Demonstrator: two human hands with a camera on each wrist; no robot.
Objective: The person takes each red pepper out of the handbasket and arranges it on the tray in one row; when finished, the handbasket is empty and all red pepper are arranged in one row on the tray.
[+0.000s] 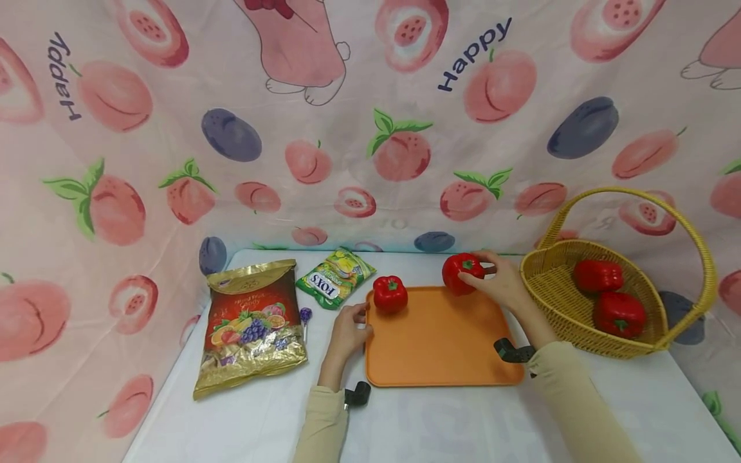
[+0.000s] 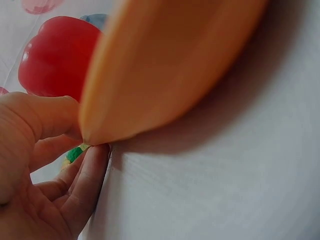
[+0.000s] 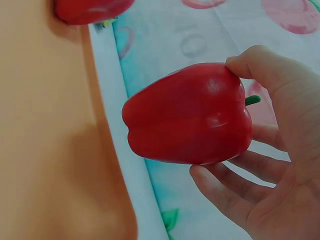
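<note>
My right hand [image 1: 505,283] grips a red bell pepper [image 1: 461,274] over the far right part of the orange tray [image 1: 434,350]. In the right wrist view, thumb and fingers pinch this pepper [image 3: 190,117] near its green stem end. A second red bell pepper [image 1: 390,294] sits upright in the tray's far left corner. At the tray's left rim, my left hand [image 1: 349,334] pinches the edge. The left wrist view has the tray's corner [image 2: 150,75] between thumb and fingers of that hand [image 2: 45,165], the fingers low against the white table.
A yellow wicker basket [image 1: 538,302] with a tall handle stands at the right, holding two red bell peppers [image 1: 619,314]. On the left lie a large candy bag [image 1: 251,325], a green FOX'S bag [image 1: 337,278] and a purple lollipop [image 1: 305,315]. Fruit-print cloth [image 1: 347,128] hangs behind.
</note>
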